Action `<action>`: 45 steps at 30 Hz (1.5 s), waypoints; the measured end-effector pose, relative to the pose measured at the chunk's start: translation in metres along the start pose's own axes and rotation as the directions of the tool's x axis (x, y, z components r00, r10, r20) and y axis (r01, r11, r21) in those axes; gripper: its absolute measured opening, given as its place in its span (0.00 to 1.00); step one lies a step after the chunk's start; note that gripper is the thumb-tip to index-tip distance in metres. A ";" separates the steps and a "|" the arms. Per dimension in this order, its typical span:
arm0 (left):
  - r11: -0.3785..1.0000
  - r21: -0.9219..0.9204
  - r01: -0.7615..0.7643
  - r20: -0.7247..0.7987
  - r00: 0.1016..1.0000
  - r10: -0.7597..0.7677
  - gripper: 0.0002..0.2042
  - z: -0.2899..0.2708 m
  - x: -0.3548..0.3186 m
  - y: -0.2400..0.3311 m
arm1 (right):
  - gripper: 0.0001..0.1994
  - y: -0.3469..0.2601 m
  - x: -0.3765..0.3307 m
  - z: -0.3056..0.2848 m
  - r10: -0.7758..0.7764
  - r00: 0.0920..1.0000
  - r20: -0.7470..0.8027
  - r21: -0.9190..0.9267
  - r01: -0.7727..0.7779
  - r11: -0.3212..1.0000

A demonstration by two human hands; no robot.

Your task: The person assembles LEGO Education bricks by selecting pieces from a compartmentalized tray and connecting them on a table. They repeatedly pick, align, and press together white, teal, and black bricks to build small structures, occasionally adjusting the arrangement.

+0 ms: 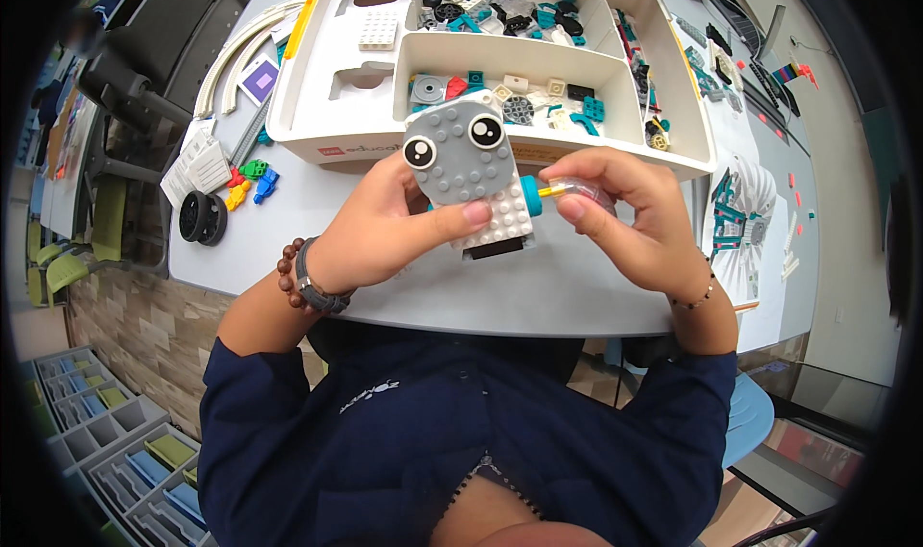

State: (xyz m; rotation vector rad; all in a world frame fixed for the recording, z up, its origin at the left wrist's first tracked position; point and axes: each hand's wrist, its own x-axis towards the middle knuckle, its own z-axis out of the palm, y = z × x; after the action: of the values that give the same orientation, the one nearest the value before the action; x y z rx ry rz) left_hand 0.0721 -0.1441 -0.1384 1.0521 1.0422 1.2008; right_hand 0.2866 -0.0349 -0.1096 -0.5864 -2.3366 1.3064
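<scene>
My left hand (pixel 389 222) is closed around a toy-brick figure (pixel 456 169), its thumb pressed on the white studded body. The figure has a grey studded head with two round black-and-white eyes, and a black piece at its lower end. A teal round piece (pixel 531 196) sticks out of its right side. From that piece a short yellow rod (pixel 549 191) runs to a clear, see-through part (pixel 584 194). My right hand (pixel 630 215) pinches this clear part between thumb and fingers. Fingers behind the figure are hidden.
Just beyond my hands stands a white compartmented tray (pixel 524 50) of loose bricks. Black wheels (pixel 203 217), small coloured figures (pixel 253 182) and paper sheets (pixel 197 165) lie at the left. Teal brick assemblies (pixel 731 211) lie at the right. The table's near edge (pixel 510 335) runs below my hands.
</scene>
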 end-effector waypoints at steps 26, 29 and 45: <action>0.991 -0.058 -0.118 0.033 0.992 0.120 0.25 -0.006 -0.014 0.001 | 0.09 0.007 -0.004 -0.025 -0.107 0.993 -0.048 0.108 0.112 0.988; 0.998 0.019 -0.053 0.043 0.998 0.052 0.21 -0.001 -0.011 0.000 | 0.07 -0.015 -0.003 -0.010 -0.140 0.982 0.129 -0.166 0.160 0.973; 0.992 0.035 0.125 0.124 0.984 -0.128 0.21 0.003 -0.012 0.003 | 0.07 0.010 -0.004 -0.004 -0.358 0.927 0.111 -0.095 0.369 0.925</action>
State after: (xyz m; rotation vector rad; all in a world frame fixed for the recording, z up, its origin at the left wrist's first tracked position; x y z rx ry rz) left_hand 0.0737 -0.1559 -0.1344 1.0530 1.0138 1.0074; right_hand 0.2939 -0.0296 -0.1174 -0.1112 -2.4561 1.0518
